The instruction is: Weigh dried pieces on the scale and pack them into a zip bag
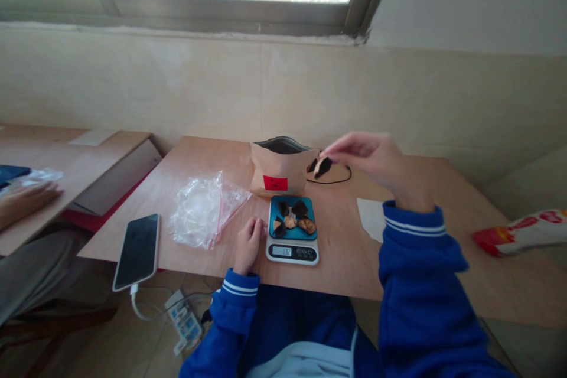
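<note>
My right hand (pixel 370 160) is raised over the table and pinches a dark dried piece (pixel 321 166) between its fingertips, just right of an open brown paper bag (pixel 279 171) with a red label. Below it a small digital scale (pixel 292 230) with a blue platform carries several dark and tan pieces. My left hand (pixel 248 243) rests curled on the table, touching the scale's left edge, with nothing visible in it.
Clear zip bags (pixel 204 209) lie left of the scale. A phone (pixel 138 251) on a charging cable hangs over the table's left edge. A white paper (pixel 371 217), a black cord (pixel 336 180) and a red snack packet (pixel 518 231) lie right. Another person's hand (pixel 24 201) rests on the left desk.
</note>
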Demonstrator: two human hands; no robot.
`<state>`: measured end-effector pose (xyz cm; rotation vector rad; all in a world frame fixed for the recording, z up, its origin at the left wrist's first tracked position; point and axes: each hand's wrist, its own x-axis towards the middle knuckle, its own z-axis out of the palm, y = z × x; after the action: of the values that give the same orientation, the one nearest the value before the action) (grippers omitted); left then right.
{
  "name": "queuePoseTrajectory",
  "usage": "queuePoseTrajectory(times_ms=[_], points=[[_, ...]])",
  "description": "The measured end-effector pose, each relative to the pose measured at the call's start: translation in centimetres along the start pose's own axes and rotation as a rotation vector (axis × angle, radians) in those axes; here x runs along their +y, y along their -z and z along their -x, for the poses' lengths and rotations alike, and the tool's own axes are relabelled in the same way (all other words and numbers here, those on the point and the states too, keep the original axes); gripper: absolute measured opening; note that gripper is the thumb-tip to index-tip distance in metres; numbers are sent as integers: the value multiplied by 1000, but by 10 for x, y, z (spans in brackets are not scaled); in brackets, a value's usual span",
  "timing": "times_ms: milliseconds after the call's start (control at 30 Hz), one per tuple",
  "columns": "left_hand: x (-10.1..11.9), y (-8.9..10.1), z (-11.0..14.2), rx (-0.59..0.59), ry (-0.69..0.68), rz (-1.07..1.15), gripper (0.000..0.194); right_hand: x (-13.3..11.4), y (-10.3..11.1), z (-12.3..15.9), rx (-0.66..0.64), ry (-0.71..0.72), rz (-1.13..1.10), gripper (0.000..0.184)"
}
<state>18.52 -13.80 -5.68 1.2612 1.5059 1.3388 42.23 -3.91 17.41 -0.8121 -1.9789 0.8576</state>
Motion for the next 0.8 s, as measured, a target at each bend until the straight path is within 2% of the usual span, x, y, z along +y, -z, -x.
queuePoseTrajectory(times_ms=[67,233,333,400,533,667,800], points=[[1,0,0,-5,-4,4,37,33,-8,29,-37,-146,9,26],[2,0,0,-3,16,12,37,120,-46,64,293,-311,67,34],[3,0,-1,4,19,8,37,150,-69,70,433,-379,8,38],[4,0,-1,6,18,10,37,159,-81,73,468,-411,-32,38],[4,0,-1,4,22,13,37,161,-93,81,435,-442,-31,34],[3,0,-1,0,21,8,36,155,-87,97,395,-444,62,37],[2,0,0,6,2,-2,36,151,-75,128,432,-513,187,54]])
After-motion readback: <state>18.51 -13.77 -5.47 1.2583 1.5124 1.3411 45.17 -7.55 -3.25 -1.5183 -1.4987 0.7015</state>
